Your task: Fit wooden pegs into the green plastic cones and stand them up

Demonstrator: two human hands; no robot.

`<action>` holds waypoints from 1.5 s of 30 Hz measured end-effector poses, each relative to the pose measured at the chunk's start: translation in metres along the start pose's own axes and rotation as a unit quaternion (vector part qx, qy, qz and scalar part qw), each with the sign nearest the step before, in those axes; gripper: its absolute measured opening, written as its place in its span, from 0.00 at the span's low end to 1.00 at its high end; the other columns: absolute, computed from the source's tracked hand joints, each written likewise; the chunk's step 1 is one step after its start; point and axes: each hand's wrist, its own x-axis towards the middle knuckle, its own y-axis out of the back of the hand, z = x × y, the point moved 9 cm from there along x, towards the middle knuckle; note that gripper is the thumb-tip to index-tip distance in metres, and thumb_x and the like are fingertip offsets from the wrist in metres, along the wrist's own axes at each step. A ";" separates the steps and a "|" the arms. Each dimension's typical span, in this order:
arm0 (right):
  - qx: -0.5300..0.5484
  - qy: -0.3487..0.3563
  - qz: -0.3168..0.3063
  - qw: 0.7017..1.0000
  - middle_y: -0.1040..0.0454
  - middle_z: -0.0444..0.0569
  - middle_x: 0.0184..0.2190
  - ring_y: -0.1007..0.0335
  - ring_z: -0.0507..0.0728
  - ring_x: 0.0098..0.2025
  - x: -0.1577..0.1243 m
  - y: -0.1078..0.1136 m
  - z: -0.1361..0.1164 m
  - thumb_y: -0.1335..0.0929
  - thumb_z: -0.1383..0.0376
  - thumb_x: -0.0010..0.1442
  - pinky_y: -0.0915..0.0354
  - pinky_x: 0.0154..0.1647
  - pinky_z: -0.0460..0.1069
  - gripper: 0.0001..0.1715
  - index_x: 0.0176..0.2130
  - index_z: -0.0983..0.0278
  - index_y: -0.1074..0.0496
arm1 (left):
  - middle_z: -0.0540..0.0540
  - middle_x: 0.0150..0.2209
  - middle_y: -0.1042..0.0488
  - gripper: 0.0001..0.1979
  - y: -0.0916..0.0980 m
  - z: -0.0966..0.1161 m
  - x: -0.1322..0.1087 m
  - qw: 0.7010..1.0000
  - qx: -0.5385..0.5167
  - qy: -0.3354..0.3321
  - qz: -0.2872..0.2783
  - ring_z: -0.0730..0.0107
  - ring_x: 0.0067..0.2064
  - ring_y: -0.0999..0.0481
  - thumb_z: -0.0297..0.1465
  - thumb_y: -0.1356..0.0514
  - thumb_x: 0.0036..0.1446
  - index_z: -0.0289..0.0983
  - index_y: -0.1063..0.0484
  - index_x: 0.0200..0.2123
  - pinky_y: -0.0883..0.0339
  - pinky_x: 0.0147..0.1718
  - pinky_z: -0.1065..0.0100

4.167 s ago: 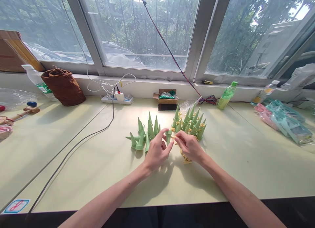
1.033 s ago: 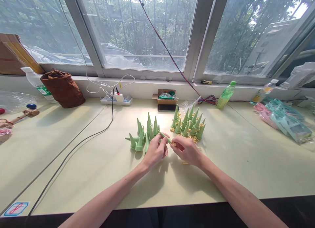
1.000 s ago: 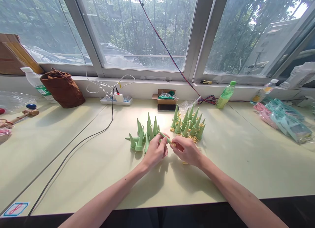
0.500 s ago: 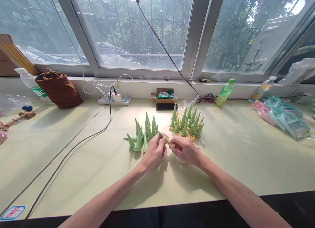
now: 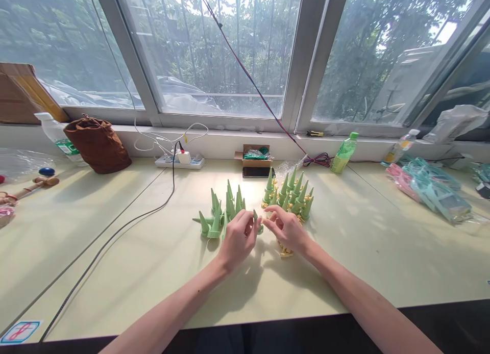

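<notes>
My left hand (image 5: 239, 236) is closed around a green plastic cone spike (image 5: 259, 226), now upright with its tip pointing up. Just right of the cone, my right hand (image 5: 287, 229) has its thumb and index finger apart, their tips close to the cone; I see nothing clearly held between them. Beyond and left of my left hand stands a group of plain green cones (image 5: 216, 219), one lying on its side. Past my right hand is a cluster of green cones with yellow pieces (image 5: 294, 191) at their bases. Small yellow parts (image 5: 286, 252) lie below my right hand.
A small open cardboard box (image 5: 252, 162) and a dark phone (image 5: 256, 172) are at the back. Behind stand a power strip (image 5: 179, 162), a brown drawstring bag (image 5: 98, 145) and a green bottle (image 5: 344, 152). A black cable (image 5: 145, 208) crosses the table's left side.
The cone in my left hand has turned from slanted to upright. My right hand has let go of it, its fingers spreading. The camera view has shifted slightly.
</notes>
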 end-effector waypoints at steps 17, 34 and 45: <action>-0.017 0.056 -0.035 0.998 0.34 0.42 0.18 0.41 0.50 0.20 0.002 -0.013 -0.009 0.45 0.58 0.72 0.44 0.27 0.46 0.26 0.30 0.64 0.31 | 0.49 0.23 0.26 0.17 0.056 0.023 0.098 0.999 -0.001 0.020 0.035 0.74 0.22 0.29 0.41 0.39 0.58 0.35 0.30 0.24 0.39 0.21 0.74; -0.043 0.047 -0.051 0.997 0.43 0.40 0.18 0.48 0.50 0.22 0.003 -0.021 -0.005 0.43 0.58 0.71 0.49 0.26 0.46 0.25 0.25 0.63 0.35 | 0.48 0.23 0.25 0.16 0.007 0.024 0.181 0.994 0.078 -0.030 0.067 0.69 0.26 0.27 0.38 0.39 0.60 0.35 0.27 0.23 0.38 0.35 0.67; -0.041 0.055 -0.059 0.996 0.46 0.39 0.18 0.50 0.49 0.22 0.003 -0.023 -0.004 0.44 0.58 0.71 0.51 0.27 0.46 0.25 0.24 0.63 0.41 | 0.48 0.23 0.27 0.15 -0.018 0.006 0.173 0.994 0.101 0.011 -0.033 0.69 0.27 0.30 0.34 0.38 0.58 0.36 0.31 0.20 0.42 0.30 0.68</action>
